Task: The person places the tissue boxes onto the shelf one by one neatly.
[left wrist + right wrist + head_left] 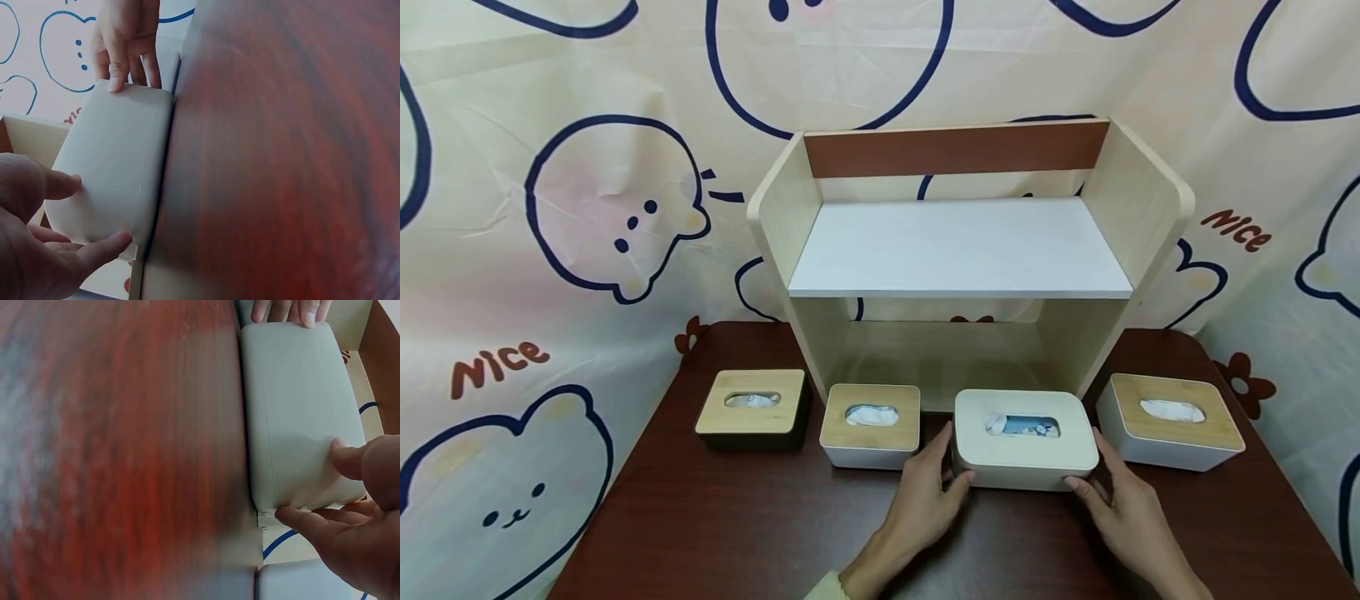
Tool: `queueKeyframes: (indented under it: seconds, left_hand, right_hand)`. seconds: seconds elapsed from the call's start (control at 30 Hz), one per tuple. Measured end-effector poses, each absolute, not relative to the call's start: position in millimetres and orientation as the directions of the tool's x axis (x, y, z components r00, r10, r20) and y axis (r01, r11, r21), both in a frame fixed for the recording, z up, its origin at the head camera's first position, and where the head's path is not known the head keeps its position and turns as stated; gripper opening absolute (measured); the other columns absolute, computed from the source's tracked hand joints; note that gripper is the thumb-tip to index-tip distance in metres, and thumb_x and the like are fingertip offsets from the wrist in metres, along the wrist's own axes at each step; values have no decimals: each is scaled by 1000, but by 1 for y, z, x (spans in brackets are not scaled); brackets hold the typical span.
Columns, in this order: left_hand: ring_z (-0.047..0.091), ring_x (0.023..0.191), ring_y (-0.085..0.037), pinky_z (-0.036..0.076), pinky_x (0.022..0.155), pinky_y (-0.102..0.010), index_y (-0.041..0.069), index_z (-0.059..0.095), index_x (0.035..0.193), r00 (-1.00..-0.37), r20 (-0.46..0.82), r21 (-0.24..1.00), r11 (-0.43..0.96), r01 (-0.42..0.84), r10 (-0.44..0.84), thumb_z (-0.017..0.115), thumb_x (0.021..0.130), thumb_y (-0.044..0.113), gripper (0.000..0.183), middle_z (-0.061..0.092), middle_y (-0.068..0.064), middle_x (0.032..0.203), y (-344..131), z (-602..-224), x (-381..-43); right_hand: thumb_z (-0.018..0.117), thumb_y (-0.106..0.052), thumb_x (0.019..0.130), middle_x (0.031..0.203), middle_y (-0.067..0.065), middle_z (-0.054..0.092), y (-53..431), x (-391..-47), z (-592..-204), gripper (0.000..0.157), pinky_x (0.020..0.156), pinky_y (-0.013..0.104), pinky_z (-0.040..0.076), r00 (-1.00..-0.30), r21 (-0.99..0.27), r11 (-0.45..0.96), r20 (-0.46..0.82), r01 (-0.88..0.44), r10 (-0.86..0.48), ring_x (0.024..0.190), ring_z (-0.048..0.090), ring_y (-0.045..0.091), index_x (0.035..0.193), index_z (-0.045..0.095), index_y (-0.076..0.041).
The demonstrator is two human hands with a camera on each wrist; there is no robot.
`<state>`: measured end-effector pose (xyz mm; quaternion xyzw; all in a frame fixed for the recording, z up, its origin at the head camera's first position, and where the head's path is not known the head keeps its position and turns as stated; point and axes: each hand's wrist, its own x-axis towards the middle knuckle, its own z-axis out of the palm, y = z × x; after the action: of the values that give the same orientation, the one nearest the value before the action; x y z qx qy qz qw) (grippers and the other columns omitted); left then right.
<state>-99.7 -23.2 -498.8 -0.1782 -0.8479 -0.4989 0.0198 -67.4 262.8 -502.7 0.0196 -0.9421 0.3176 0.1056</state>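
A white tissue box [1030,452] with an oval slot stands on the dark table in front of a small shelf. Tissue and a blue patterned pack show through the slot. My left hand [923,497] holds the box's left end, thumb at the front and fingers along the side. At the opposite end, my right hand [1123,510] grips it the same way. Both wrist views show the white box's smooth front face [115,144] between the two hands, and the right thumb [350,461] presses on that face. Fingers behind the ends are partly hidden.
A wood-lidded white tissue box [871,454] sits close to my left hand, and a black one with a wooden lid [752,437] stands farther left. Another wood-lidded white box [1172,446] is at the right. Behind stands a two-level shelf [958,250] with a white board.
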Motion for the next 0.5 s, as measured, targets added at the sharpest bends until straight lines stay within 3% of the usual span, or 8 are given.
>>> queueKeyframes:
  seconds: [0.03,0.2,0.27,0.37,0.43,0.5]
  left_hand:
    - [58,141,-32,60,94,-18,-8,43,159,-939,202,850,425,309,278,77,99,7,71,53,-27,159,-23,-499,-100]
    - [58,140,-30,59,93,-16,-5,47,158,-947,194,869,404,287,257,78,98,6,69,55,-25,158,-22,-499,-101]
    - [59,139,-28,59,93,-15,-6,48,157,-944,211,866,399,301,253,79,97,4,68,56,-25,157,-22,-500,-101]
    - [60,138,-28,59,92,-15,-7,50,156,-938,238,863,388,323,250,79,96,2,67,58,-25,155,-22,-502,-101]
    - [60,137,-28,59,92,-15,-7,50,155,-935,252,862,380,335,251,79,95,0,67,58,-26,154,-22,-502,-100]
    - [60,137,-28,59,91,-14,-7,50,155,-935,254,865,374,334,249,79,95,-1,67,58,-25,154,-22,-502,-100]
  right_hand:
    - [84,-19,96,150,38,56,263,-68,-503,82,83,13,53,-975,-599,794,221,-107,36,130,61,49,161,41,7]
    - [85,-15,94,146,40,57,261,-69,-501,81,68,28,59,-975,-615,784,211,-82,64,114,68,41,159,43,8]
    - [85,-14,93,144,40,58,261,-69,-500,80,65,24,57,-974,-622,780,213,-74,78,110,69,37,158,45,8]
    - [85,-14,93,140,40,61,259,-68,-499,78,58,19,50,-973,-641,766,207,-54,104,84,69,21,158,47,7]
    - [85,-13,93,137,39,64,258,-67,-499,76,54,18,49,-970,-658,752,210,-47,123,69,64,11,157,49,6]
    - [85,-11,92,114,36,73,257,-66,-498,75,49,19,43,-968,-676,736,205,-31,148,53,47,1,157,50,4]
